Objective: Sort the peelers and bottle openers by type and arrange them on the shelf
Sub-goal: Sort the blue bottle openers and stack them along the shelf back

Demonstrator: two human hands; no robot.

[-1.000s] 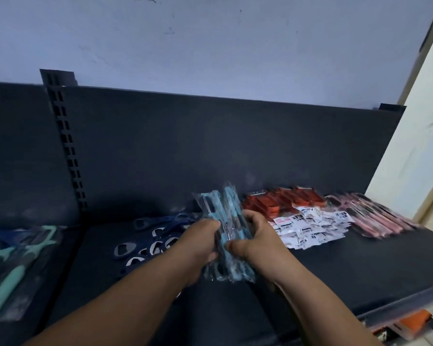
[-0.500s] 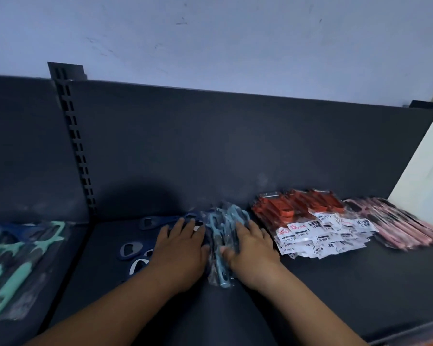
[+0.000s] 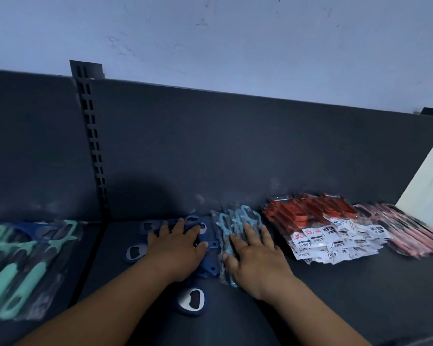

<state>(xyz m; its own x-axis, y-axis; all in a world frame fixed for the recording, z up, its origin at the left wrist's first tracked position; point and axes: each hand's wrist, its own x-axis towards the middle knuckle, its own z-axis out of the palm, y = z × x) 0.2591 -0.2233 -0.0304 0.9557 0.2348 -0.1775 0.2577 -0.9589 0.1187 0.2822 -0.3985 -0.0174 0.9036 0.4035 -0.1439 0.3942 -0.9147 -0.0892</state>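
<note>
1. The left hand [image 3: 176, 249] lies flat, fingers spread, on a heap of dark blue openers [image 3: 135, 252]; it grips nothing.
2. The right hand [image 3: 254, 255] presses palm-down on the light blue peelers [image 3: 231, 221] in crinkled clear wrap, released, not clenched.
3. One opener [image 3: 191, 300], oval with a shiny metal mouth, lies alone near the left wrist.
4. To the right lie red peelers [image 3: 308, 211] with white labels, then pink ones [image 3: 415, 236] at the far right.
5. Mint-green peelers [image 3: 15, 275] in plastic sit on the left.
6. All rest on a matte dark shelf [image 3: 348, 295].
</note>
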